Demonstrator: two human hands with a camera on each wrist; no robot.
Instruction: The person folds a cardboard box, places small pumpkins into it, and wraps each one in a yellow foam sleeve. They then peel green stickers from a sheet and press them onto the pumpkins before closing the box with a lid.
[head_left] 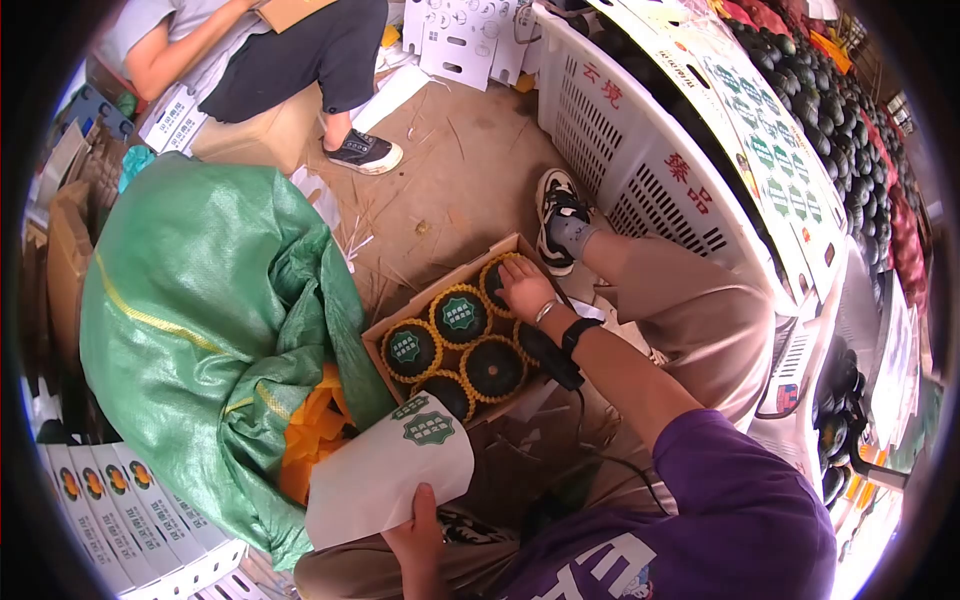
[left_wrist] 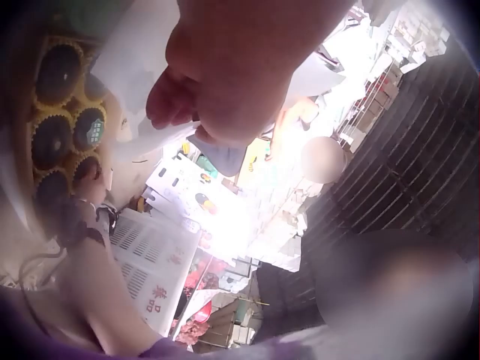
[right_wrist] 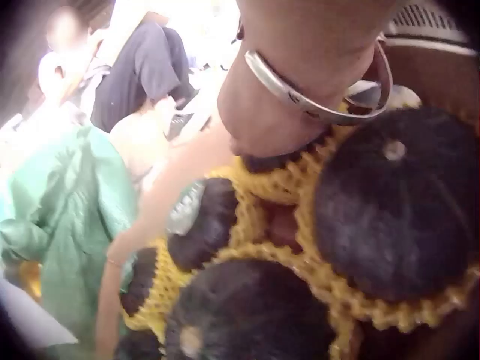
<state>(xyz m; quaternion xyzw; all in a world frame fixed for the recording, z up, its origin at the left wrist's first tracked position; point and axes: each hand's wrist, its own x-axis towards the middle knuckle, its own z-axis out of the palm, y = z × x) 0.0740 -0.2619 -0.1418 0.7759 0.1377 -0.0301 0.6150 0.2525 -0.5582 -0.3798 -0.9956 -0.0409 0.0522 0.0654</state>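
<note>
A cardboard box [head_left: 385, 372] holds several dark green squashes [head_left: 495, 368] in yellow foam nets, some with green labels. My right hand [head_left: 525, 288] rests on the squash at the box's far corner; in the right wrist view that hand [right_wrist: 277, 112] covers part of a netted squash, its fingertips hidden. A white sheet of labels [head_left: 375, 485] is held by its edge in my left hand [head_left: 418, 535], thumb on top, over the box's near side. The left wrist view shows the left hand [left_wrist: 225, 82] with curled fingers pinching the white sheet [left_wrist: 139, 60].
A large green sack [head_left: 200, 270] stands left of the box, with orange material [head_left: 318, 425] beside it. White crates [head_left: 640, 150] stand at the right, near a heap of squashes [head_left: 830, 120]. Another person [head_left: 290, 70] sits at the upper left. Printed cartons [head_left: 120, 510] lie lower left.
</note>
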